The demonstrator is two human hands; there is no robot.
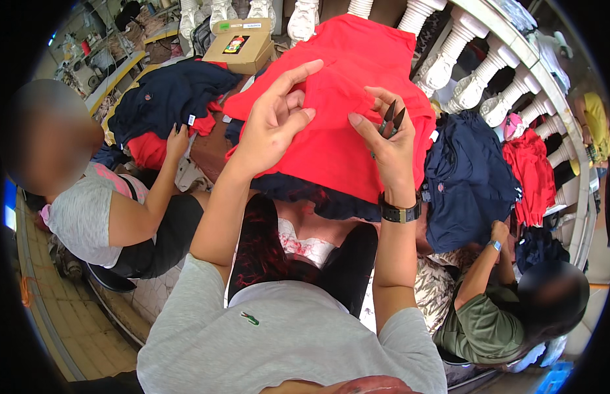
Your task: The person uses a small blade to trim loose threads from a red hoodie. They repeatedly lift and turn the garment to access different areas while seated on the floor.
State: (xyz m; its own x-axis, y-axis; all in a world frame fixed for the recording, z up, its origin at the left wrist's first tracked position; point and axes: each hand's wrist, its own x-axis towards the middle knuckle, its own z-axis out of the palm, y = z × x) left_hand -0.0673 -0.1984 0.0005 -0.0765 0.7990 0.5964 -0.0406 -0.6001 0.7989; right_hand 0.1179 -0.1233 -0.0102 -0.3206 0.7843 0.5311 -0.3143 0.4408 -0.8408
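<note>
A red garment (pixel 357 59) lies spread out in front of me, over dark navy cloth (pixel 347 205). My left hand (pixel 275 125) is raised over the garment's left part. Its thumb and index finger stretch apart, the other fingers curl in, and nothing shows between them. My right hand (pixel 390 141), with a black watch on the wrist, is over the garment's right side. Small thread snips (pixel 391 121) are tucked in this hand, their dark pointed blades sticking up. Its thumb and index finger stand a little apart; any thread there is too fine to make out.
At left, a person (pixel 121 210) handles a navy garment (pixel 167 95). Another person (pixel 482 322) at right touches a navy garment (pixel 465 171), beside a red garment (pixel 531 167). A cardboard box (pixel 239 49) sits behind, near a white balustrade (pixel 459 39).
</note>
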